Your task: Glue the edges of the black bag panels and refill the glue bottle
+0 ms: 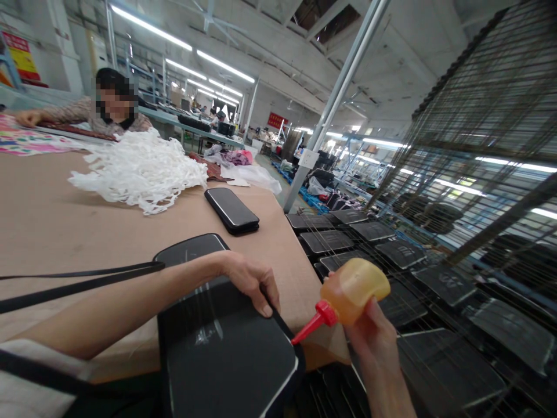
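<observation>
A black panel with rounded corners lies at the table's near edge, a thin white line running along part of its rim. My left hand grips the panel's right edge, thumb on top and fingers curled over the side. In my right hand is a tilted squeeze bottle of amber liquid. Its red nozzle points down left, with the tip at the panel's edge near the right corner. Another black piece shows behind my left forearm; whether it joins the panel is hidden.
A black zip case and a heap of white strips lie on the brown-covered table. To the right, wire racks hold several black panels. Across the table sits a co-worker. A metal post stands beyond.
</observation>
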The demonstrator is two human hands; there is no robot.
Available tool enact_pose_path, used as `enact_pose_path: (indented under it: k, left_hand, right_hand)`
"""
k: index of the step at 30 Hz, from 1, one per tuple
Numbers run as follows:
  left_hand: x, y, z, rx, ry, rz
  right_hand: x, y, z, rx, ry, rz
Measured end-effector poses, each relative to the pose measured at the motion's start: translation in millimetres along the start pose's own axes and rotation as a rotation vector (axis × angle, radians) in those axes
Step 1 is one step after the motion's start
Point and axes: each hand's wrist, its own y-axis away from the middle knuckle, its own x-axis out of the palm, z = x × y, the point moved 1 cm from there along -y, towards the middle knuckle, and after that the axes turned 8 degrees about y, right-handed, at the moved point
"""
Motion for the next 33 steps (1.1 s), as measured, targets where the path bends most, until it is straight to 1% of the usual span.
enact_pose_path:
  k: [7, 12, 17, 20, 25, 28, 31, 33]
  left_hand:
    - [-1.6, 1.9, 3.8, -0.004, -0.002, -0.011]
    - [-3.1, 2.5, 7.4, 0.01, -0.009, -0.032]
    - [-3.5, 2.4, 11.2, -0.002, -0.009, -0.001]
    - [-4.1, 2.9, 11.8, 0.001, -0.024, -0.01]
    - [-4.8, 5.8, 10.6, -0.019, -0.024, -0.01]
    - [-4.7, 6.8, 11.6, -0.033, -0.023, -0.006]
    - [-4.4, 6.5, 13.2, -0.031, -0.014, -0.018]
    - [-4.3, 6.2, 13.9, -0.03, -0.01, -0.027]
  right_hand:
    - [4.7, 2.5, -0.6, 0.018, -0.055, -0.013]
    - [3.4, 4.2, -1.5, 0.005, -0.034, 0.032]
    - [1.9, 3.7, 0.5, 0.0, -0.061, 0.08]
    - [4.6, 4.5, 1.2, 0.012, -0.084, 0.095]
    - [8.0, 5.3, -2.5, -0.039, -0.051, 0.115]
    - [4.3, 1.5, -7.5, -0.002, -0.042, 0.121]
    - [0.4, -3.1, -10.7, 0.058, -0.032, 0.087]
    - [0.0, -4.2, -10.3, 0.064, -0.024, 0.071]
